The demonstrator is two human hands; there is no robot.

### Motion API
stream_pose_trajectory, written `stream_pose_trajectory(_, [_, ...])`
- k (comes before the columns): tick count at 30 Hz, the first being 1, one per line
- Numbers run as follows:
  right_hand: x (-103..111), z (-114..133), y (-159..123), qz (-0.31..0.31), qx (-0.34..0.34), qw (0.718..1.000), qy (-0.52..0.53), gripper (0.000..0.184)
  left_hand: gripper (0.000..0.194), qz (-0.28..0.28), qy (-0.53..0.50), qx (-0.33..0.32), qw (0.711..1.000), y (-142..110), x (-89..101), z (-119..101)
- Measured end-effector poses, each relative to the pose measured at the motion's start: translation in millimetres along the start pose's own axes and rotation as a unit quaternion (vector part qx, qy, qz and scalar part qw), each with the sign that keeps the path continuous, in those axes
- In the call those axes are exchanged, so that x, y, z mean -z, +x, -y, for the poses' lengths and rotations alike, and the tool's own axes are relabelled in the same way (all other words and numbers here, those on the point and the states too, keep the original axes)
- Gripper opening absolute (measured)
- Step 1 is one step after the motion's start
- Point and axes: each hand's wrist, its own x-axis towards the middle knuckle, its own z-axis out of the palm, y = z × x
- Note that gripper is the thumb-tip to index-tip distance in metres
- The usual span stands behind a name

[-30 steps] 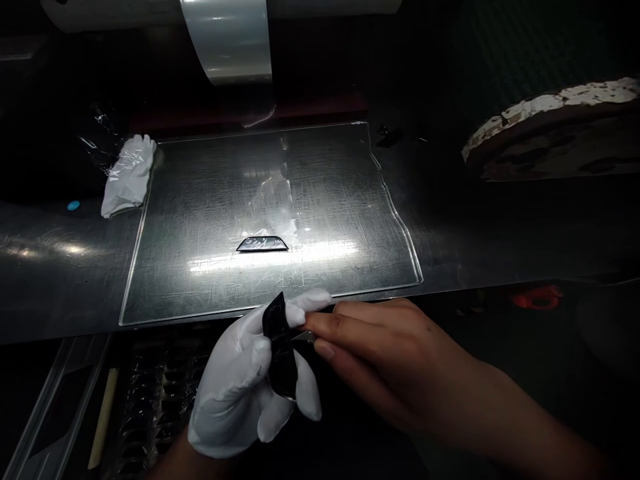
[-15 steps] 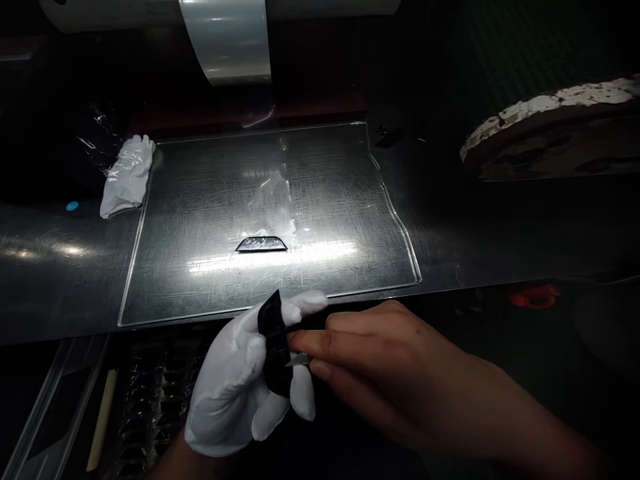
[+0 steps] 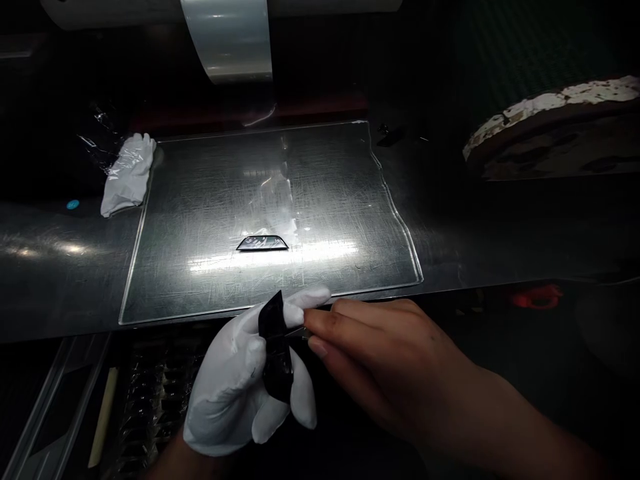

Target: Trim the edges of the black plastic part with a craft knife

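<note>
Worker at a dim steel bench (image 3: 500, 227), seen from above the hands. Left hand (image 3: 240, 387), in a white glove, is closed around a small black piece (image 3: 277, 353), held upright between thumb and fingers just below the bench's near edge. Right hand (image 3: 385, 360), bare, pinches a thin silvery sliver (image 3: 296, 331) between thumb and forefinger; its tip touches the black piece. Whether that sliver is a blade or a film tab, I cannot tell.

On the bench, a clear scratched plate (image 3: 350, 200) with a wavy right edge. A second dark piece (image 3: 263, 243), trapezoid in outline, lies flat near the plate's middle, well apart from the hands. A spare white glove (image 3: 127, 177) lies crumpled at the plate's far left corner. A wide roll of clear film (image 3: 227, 37) hangs above the far edge.
</note>
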Motion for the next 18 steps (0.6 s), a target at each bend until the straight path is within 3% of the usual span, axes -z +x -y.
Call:
stream_pose_trajectory(7, [9.0, 0.4, 2.3, 0.052, -0.001, 0.998, -0.019, 0.029, 0.045, 0.0, 0.012, -0.003, 1.0, 3.0, -2.3, 0.0])
stream_pose_trajectory(12, [12.0, 1.0, 3.0, 0.1, -0.001, 0.995, 0.03, 0.028, 0.049, -0.002, -0.012, -0.009, 1.0, 4.0, 2.0, 1.5])
stream_pose_trajectory(18, [24.4, -2.1, -2.3, -0.029, -0.017, 0.998, 0.045, 0.036, 0.043, -0.045, 0.021, -0.026, 0.998, 3.9, 0.2, -0.3])
